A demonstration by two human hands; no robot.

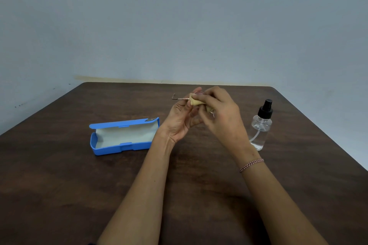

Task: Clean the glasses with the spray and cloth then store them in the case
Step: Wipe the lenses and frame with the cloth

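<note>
Your left hand pinches the thin, probably fragile glasses by the frame; your right hand pinches the soft cloth around them.

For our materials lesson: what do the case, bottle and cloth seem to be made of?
Case: likely hard plastic, smooth blue shell with moulded edges; pale matte lining, perhaps felt. Bottle: clear plastic or glass, cannot tell which; the tube inside shows through; black cap looks plastic. Cloth: soft tan fabric, bunched in folds.
</note>
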